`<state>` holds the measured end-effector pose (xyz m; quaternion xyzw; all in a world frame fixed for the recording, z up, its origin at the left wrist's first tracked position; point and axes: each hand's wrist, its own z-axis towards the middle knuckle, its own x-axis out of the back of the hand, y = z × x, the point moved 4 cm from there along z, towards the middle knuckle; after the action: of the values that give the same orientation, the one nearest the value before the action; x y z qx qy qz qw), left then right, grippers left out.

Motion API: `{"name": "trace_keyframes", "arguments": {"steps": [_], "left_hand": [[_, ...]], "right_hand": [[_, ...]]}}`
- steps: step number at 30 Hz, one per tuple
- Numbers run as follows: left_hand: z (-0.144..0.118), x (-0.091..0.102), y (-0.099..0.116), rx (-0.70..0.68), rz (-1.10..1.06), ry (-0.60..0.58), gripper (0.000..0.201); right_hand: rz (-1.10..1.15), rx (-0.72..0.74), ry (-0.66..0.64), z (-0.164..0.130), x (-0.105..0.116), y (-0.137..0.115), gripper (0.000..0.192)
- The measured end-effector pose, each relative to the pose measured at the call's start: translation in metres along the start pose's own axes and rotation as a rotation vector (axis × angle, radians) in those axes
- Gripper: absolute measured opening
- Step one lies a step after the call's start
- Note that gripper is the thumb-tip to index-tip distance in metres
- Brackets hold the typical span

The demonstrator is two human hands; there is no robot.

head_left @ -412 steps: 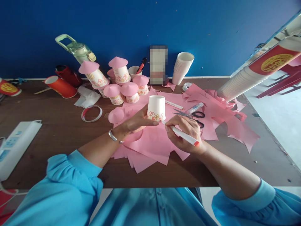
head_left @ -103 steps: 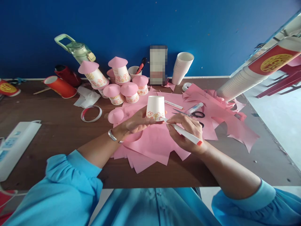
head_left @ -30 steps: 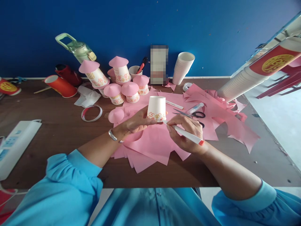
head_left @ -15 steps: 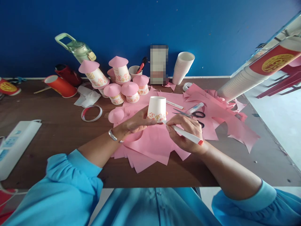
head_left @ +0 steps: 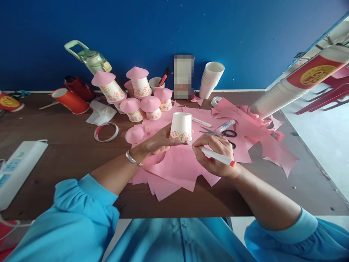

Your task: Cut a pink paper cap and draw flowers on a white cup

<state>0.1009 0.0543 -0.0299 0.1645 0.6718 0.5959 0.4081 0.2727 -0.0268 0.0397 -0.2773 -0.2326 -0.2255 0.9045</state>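
A white paper cup [head_left: 181,123], upside down with orange and yellow-green flowers drawn round its lower part, is gripped by my left hand [head_left: 160,140] from the left side. My right hand [head_left: 214,154] holds a white marker [head_left: 216,155] with a red end like a writing tool. The marker's tip is at the cup's lower edge; whether it touches cannot be made out. Beneath both hands lie sheets of pink paper [head_left: 174,171]. Just beyond my right hand are scissors [head_left: 229,133] with black handles and another white marker [head_left: 201,122].
Several decorated cups with pink cone roofs [head_left: 150,104] stand behind my left hand. A roll of tape [head_left: 106,132], a loose pink cone [head_left: 134,134] and a power strip [head_left: 20,171] lie leftward. At the back stand stacked white cups [head_left: 211,80]; pink scraps [head_left: 280,153] lie right.
Both hands keep their grip on the cup and the marker. The marker's tip has shifted very slightly left along the cup's lower edge; the whole view has moved a little.
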Motion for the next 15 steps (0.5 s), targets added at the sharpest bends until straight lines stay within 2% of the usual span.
{"name": "trace_keyframes", "arguments": {"steps": [4, 9, 12, 15], "left_hand": [[-0.003, 0.004, 0.001, -0.052, -0.054, 0.048, 0.041], [-0.002, 0.003, 0.003, -0.022, -0.130, 0.088, 0.046], [-0.002, -0.002, 0.009, -0.047, -0.108, 0.067, 0.033], [-0.003, -0.004, 0.012, -0.087, -0.061, 0.031, 0.019]], "right_hand": [[0.056, -0.024, 0.107, -0.001, 0.006, 0.003, 0.019], [0.059, -0.163, 0.170, -0.005, 0.005, 0.014, 0.016], [0.057, -0.205, 0.135, -0.008, 0.000, 0.016, 0.017], [0.052, -0.167, 0.117, -0.009, -0.003, 0.013, 0.018]]}}
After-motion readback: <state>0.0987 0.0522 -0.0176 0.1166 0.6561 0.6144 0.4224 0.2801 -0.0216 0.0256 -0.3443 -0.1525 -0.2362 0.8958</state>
